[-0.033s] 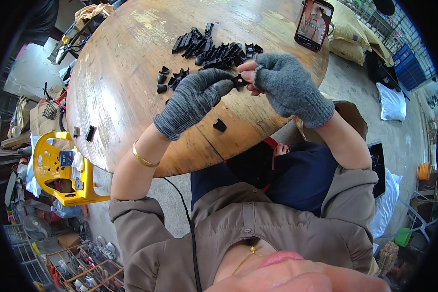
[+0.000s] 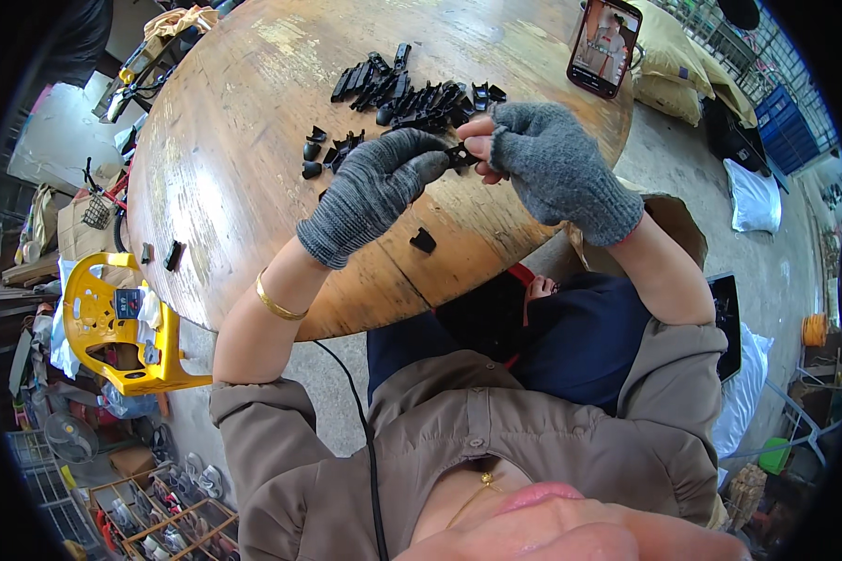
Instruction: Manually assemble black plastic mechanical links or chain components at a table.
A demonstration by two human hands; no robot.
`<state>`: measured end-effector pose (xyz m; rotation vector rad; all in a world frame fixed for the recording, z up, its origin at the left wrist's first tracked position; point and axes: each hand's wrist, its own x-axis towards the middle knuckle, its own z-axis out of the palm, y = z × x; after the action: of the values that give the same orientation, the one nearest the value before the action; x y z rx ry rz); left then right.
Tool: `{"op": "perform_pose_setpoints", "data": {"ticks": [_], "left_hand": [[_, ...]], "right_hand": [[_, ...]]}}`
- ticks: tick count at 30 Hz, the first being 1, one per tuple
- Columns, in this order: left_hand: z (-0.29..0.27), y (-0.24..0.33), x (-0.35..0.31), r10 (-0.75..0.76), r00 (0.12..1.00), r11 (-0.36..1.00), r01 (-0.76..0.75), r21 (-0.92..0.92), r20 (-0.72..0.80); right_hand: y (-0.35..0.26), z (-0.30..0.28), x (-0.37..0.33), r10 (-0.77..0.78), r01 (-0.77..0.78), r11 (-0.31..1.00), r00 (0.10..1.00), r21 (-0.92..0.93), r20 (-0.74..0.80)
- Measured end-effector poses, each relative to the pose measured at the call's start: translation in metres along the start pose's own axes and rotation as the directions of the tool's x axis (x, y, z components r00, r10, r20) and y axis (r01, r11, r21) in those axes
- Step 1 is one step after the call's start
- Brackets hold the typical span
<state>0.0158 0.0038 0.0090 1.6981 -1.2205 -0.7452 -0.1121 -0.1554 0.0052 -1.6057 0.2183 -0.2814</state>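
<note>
Just inside the near edge of the round wooden table [image 2: 243, 122], a single black plastic piece [image 2: 423, 240] lies loose. Beyond it, raised over the tabletop, the left hand [image 2: 370, 192], in a grey knit glove, pinches a small black plastic part [image 2: 460, 157] between thumb and fingers. The right hand [image 2: 561, 173], its glove leaving the fingertips bare, closes narrowly on the part's other end; whether it grips or merely steadies it, I cannot tell.

The part looks light and stiff, probably smooth enough to slip against knit fabric, and any thin edges could snap if twisted. Its ends seem the best hold, with bare fingertips giving the surer grip.

Past the left glove, which partly covers them, sit a few small black pieces [image 2: 346, 150]. Near the left edge lie two more dark pieces [image 2: 173, 255], apart from the rest. Toward the far edge, the heap of black plastic parts [image 2: 421, 105] spreads close behind the fingers, crowding that side. A smartphone [image 2: 603, 47] with a lit screen stands at the far right edge.
</note>
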Motion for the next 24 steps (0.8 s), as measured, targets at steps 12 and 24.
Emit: {"op": "perform_pose_setpoints", "data": {"ticks": [12, 24], "left_hand": [[0.043, 0.0, -0.024, 0.372, 0.921, 0.92, -0.351, 0.173, -0.111], [0.067, 0.002, -0.032, 0.374, 0.877, 0.842, -0.458, 0.285, 0.302]], "right_hand": [[-0.02, 0.044, -0.013, 0.067, -0.087, 0.985, 0.989, 0.151, 0.132], [0.029, 0.007, 0.039, -0.268, 0.224, 0.316, 0.953, -0.922, 0.14]]}}
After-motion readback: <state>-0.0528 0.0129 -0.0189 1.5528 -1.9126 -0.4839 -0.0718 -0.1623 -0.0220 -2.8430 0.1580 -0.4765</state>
